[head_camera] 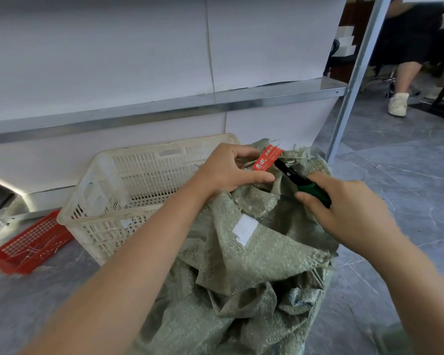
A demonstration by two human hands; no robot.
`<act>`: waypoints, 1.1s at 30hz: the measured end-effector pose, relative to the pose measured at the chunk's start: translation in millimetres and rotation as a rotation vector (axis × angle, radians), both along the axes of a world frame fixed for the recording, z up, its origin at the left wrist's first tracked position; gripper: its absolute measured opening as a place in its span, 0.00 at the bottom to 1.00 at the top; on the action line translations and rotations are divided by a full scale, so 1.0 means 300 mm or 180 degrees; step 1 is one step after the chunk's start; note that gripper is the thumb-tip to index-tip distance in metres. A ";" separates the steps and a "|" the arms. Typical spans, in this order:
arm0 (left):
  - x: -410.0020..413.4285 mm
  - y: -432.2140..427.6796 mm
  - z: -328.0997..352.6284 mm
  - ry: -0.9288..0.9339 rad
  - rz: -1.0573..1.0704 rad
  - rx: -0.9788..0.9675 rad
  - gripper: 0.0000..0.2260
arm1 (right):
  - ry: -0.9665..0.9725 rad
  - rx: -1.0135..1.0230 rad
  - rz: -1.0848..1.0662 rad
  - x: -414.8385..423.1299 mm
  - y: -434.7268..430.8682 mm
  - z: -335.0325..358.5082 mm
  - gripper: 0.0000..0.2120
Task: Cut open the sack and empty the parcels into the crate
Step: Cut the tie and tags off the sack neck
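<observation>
Evidently the task is at its first step. The left hand (226, 170) pinches the bunched neck of the sack (254, 265), which stands just beside the crate (128, 180). The right hand (349, 208) is curled round the cutters (300, 180), whose tips sit at the red tag (268, 158). The sack is not yet open, and no parcels show in the crate.

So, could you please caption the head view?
Left hand grips the sack; right hand holds green-handled cutters at its red tag.

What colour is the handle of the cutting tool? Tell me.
Dark green handle, seen in the head view, gripped by the right hand.
</observation>
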State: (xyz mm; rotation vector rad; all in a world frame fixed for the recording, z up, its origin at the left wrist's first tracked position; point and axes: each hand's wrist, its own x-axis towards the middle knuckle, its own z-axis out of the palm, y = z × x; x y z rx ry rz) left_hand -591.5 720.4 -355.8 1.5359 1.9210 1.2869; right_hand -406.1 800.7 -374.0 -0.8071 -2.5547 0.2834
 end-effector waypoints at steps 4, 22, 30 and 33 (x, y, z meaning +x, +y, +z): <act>0.022 0.008 -0.018 -0.0050 0.0089 -0.0020 0.12 | 0.0014 0.0142 0.0053 -0.018 -0.008 0.002 0.11; 0.005 0.013 -0.075 0.0296 0.0565 0.0140 0.09 | 0.0885 -0.2579 0.0435 -0.003 0.035 0.044 0.08; -0.047 0.001 -0.092 0.0552 0.0853 0.0363 0.21 | -0.0853 -0.2415 0.0332 0.085 0.079 0.025 0.09; -0.071 -0.003 -0.083 0.0545 0.1019 0.0362 0.11 | -0.1328 -0.1586 0.0071 0.125 0.089 0.036 0.10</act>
